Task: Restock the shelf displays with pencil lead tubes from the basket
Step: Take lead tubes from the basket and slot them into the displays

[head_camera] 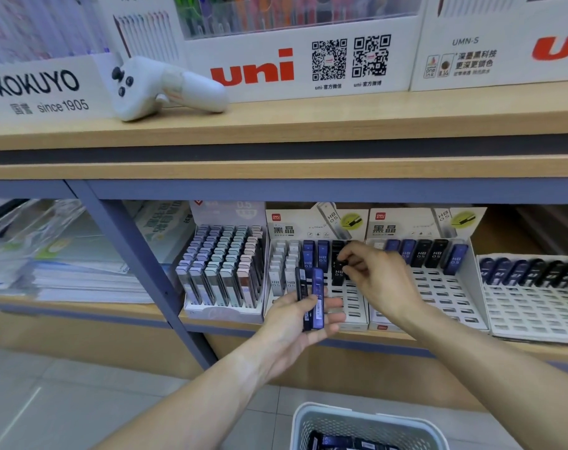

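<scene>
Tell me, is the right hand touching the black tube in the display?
Touching. In the head view, the right hand pinches the top of the black tube with its fingertips.

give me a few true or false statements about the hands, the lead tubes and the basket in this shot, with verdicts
1. The left hand holds blue lead tubes. True.
2. The right hand is reaching into the basket. False: it is up at the middle display, pinching a black tube.
3. The basket sits on the upper shelf. False: it is down by the floor at the bottom of the view.
4. The display at the far right has many open slots. True.
5. A white handheld device lies on the upper shelf. True.
</scene>
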Motion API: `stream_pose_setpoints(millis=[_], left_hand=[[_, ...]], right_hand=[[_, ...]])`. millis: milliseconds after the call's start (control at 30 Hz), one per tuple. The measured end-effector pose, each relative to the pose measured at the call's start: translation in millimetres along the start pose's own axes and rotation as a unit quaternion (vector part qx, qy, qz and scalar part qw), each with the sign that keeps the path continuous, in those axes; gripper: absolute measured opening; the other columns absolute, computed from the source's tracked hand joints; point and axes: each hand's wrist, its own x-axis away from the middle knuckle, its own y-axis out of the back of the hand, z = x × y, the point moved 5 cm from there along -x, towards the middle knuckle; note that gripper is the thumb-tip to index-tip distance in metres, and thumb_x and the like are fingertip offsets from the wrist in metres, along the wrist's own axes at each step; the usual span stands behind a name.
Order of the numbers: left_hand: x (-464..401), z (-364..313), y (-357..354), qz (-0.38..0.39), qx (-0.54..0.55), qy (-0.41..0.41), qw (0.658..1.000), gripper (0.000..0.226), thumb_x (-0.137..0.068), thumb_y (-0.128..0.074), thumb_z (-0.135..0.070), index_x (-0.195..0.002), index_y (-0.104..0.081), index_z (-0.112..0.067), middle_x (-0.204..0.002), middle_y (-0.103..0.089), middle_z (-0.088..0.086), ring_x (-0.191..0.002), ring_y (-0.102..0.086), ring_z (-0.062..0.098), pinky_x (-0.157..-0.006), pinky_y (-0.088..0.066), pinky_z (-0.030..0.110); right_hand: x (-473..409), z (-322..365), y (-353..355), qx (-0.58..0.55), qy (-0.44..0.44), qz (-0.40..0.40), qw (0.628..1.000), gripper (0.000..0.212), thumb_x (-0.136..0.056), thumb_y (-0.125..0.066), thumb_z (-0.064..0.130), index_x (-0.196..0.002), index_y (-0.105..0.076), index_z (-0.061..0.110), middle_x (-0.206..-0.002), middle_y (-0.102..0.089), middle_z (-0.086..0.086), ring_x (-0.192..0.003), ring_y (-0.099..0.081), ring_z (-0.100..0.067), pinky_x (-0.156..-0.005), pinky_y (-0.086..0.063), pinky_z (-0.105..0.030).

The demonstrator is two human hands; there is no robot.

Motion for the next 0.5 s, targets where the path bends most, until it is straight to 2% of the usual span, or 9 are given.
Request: stream_pose_setpoints(millis=[100, 167, 267, 333, 400, 500], left_hand=[[-1.2, 0.7, 0.6, 0.002, 0.004, -0.005, 1.000, 0.019, -0.107, -0.046, -0.009, -0.121, -0.058, -0.001, -0.109, -0.074, 0.025, -0.097, -0.074, 0.036, -0.081, -0.063, 0.039], [-2.1, 1.7, 1.4, 0.000, 0.009, -0.005, 1.000, 0.022, -0.107, -0.049, -0.009, -0.124, -0.058, 0.001, -0.108, -0.074, 0.027, -0.093, -0.074, 0.034, -0.076, -0.064, 0.037], [-3.9, 3.5, 1.8, -0.001, 0.017, -0.007, 1.000, 0.025, -0.105, -0.053, -0.007, -0.126, -0.060, 0.002, -0.111, -0.072, 0.030, -0.086, -0.072, 0.032, -0.074, -0.063, 0.035], [-4.0, 5.6, 0.6, 0.006, 0.019, -0.006, 1.000, 0.026, -0.103, -0.056, -0.006, -0.126, -0.062, 0.003, -0.111, -0.072, 0.029, -0.088, -0.071, 0.031, -0.077, -0.063, 0.035], [-3.3, 9.1, -1.7, 0.015, 0.022, -0.003, 1.000, 0.026, -0.102, -0.057, -0.005, -0.125, -0.064, 0.002, -0.106, -0.072, 0.027, -0.091, -0.071, 0.031, -0.080, -0.062, 0.036], [-3.2, 11.7, -4.0, 0.016, 0.037, -0.006, 0.999, 0.025, -0.102, -0.055, -0.005, -0.124, -0.063, 0.003, -0.102, -0.072, 0.025, -0.089, -0.070, 0.031, -0.077, -0.061, 0.036]], right_hand=[[-0.3, 5.9, 1.2, 0.027, 0.023, -0.009, 0.999, 0.025, -0.090, -0.071, 0.010, -0.111, -0.072, 0.024, -0.105, -0.066, 0.005, -0.084, -0.065, -0.013, -0.079, -0.057, -0.034], [0.7, 9.9, 4.3, 0.037, 0.021, -0.016, 0.999, 0.023, -0.092, -0.069, 0.012, -0.113, -0.073, 0.023, -0.107, -0.063, 0.005, -0.084, -0.063, -0.012, -0.077, -0.054, -0.030], [6.7, 16.4, 9.2, -0.013, -0.037, -0.021, 0.999, 0.013, -0.090, -0.073, 0.034, -0.102, -0.071, 0.031, -0.087, -0.065, 0.015, -0.069, -0.060, -0.001, -0.068, -0.053, -0.024], [11.9, 18.2, 6.9, -0.078, -0.094, 0.002, 0.992, 0.018, -0.083, -0.078, 0.047, -0.093, -0.068, 0.035, -0.072, -0.067, 0.014, -0.064, -0.061, 0.001, -0.063, -0.053, -0.022], [15.3, 18.0, 2.2, -0.111, -0.124, 0.020, 0.986, 0.022, -0.080, -0.082, 0.046, -0.090, -0.068, 0.033, -0.070, -0.069, 0.013, -0.063, -0.063, 0.002, -0.064, -0.056, -0.025], [16.3, 12.8, -2.0, -0.183, -0.170, 0.035, 0.968, 0.016, -0.082, -0.083, 0.032, -0.093, -0.071, 0.030, -0.079, -0.072, 0.009, -0.071, -0.068, -0.003, -0.077, -0.061, -0.033]])
